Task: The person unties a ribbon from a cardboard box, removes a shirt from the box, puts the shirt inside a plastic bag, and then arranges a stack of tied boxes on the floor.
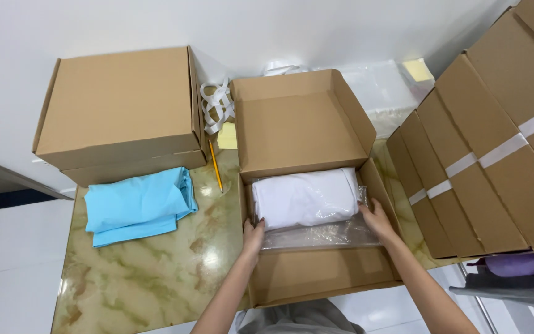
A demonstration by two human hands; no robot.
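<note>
Both hands press a bagged white garment flat inside the open box: left hand at its seven o'clock corner, right hand at four o'clock, fingers spread, gripping nothing; blue cloth waits at nine o'clock on the tabletop

Matt cardboard, glossy film, soft cloth
Brown open box; crinkly clear plastic bag round white cloth; at 9 o'clock, blue fabric on polished marble-look table.
</note>
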